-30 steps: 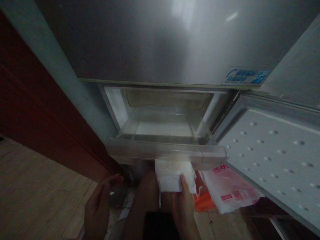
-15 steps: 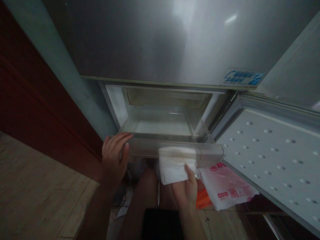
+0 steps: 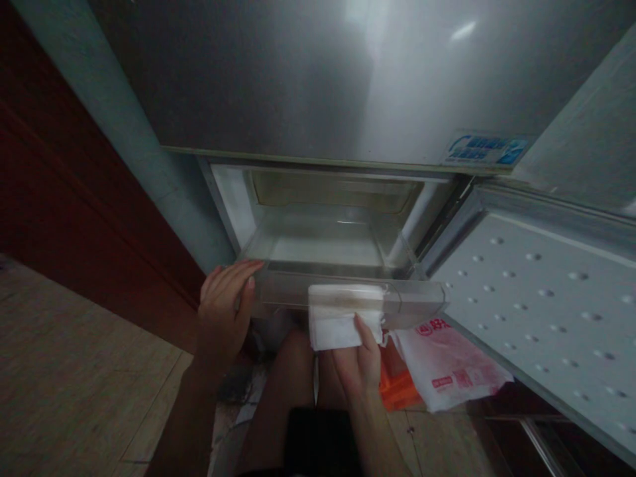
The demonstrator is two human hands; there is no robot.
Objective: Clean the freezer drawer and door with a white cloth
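In the head view, the right hand is pinching a folded white cloth (image 3: 330,331), its thumb pressing on top and its other fingers going underneath. The right hand (image 3: 358,364) is holding it before the drawer's front, hiding part. The left hand (image 3: 223,305) is resting at the drawer's left corner, fingers together, thumb apart; I cannot tell if it is gripping. A pink-and-white bag (image 3: 450,368) is lying near the open door (image 3: 521,278). The clear drawer (image 3: 281,290) is sticking out of the fridge (image 3: 238,86).
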